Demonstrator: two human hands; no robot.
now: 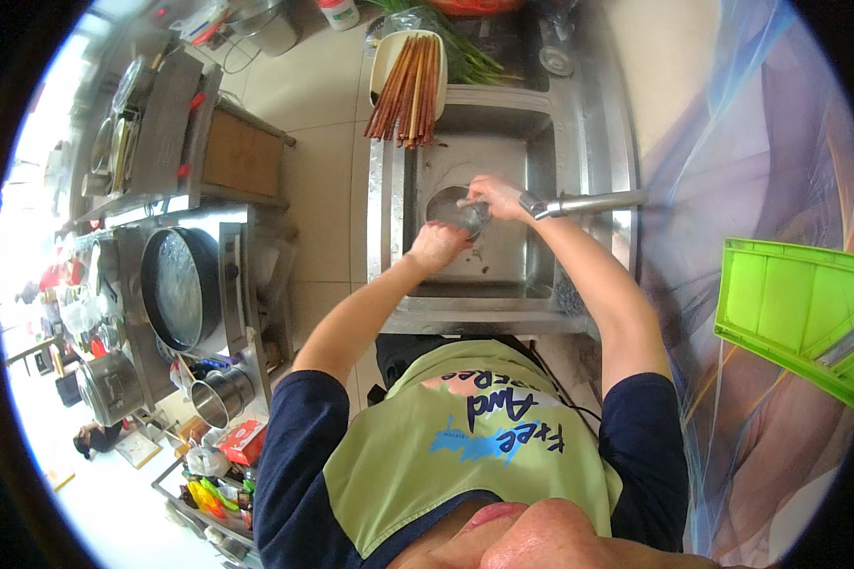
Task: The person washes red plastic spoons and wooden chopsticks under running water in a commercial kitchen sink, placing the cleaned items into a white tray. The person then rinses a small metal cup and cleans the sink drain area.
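Observation:
Both hands are over a stainless steel sink basin [505, 263]. My left hand [441, 245] and my right hand [497, 198] hold a small, clear, shiny vessel [475, 217] between them; its exact kind is hard to make out. Under it lies a round, greyish shape [445, 204], perhaps a bowl, partly hidden by the hands. A metal faucet [591, 204] reaches in from the right, its spout end right above my right wrist. Small dark bits lie on the basin floor.
Brown chopsticks [409, 89] lie in a cream tray [381, 64] on the sink's far left corner. Green leafy stalks [462, 53] lie behind. A lime-green plastic crate [790, 306] is at right; a large round pan [180, 288] stands on the left counter.

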